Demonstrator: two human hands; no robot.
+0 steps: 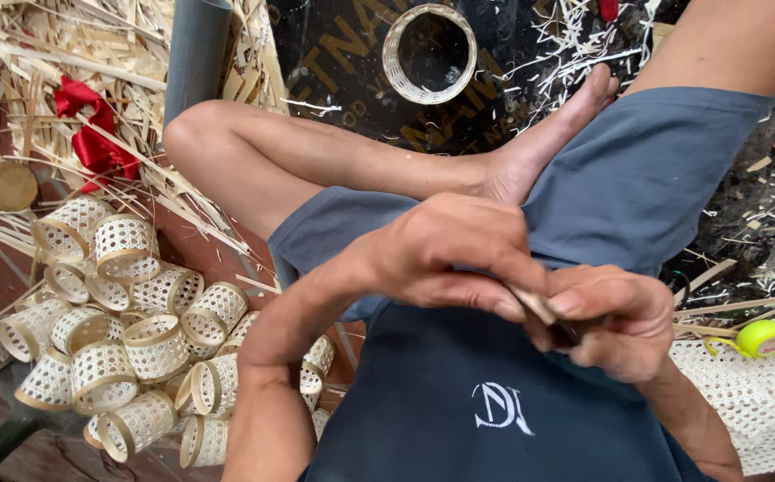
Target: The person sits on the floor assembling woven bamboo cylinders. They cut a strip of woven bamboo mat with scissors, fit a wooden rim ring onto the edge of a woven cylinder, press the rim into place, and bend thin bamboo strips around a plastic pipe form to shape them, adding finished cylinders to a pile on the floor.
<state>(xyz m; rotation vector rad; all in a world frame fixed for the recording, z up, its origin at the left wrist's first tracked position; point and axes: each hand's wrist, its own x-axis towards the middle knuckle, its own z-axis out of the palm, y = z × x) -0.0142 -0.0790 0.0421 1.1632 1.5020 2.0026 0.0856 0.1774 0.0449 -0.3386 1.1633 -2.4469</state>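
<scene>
My left hand (445,254) and my right hand (615,321) meet over my lap, above my dark shirt and grey shorts. Together they pinch a thin pale bamboo strip (534,305) between thumbs and fingers. A small dark object sits inside my right fist; I cannot tell what it is. My legs are crossed, with one bare foot (548,143) resting on the opposite thigh.
A heap of small woven bamboo cylinders (128,339) lies at the left. Bamboo strips and shavings (75,54) with a red cloth (93,134) fill the top left. A woven ring (429,54) sits on a dark mat. A yellow-green tape roll (762,337) and woven mesh sheet (744,393) lie right.
</scene>
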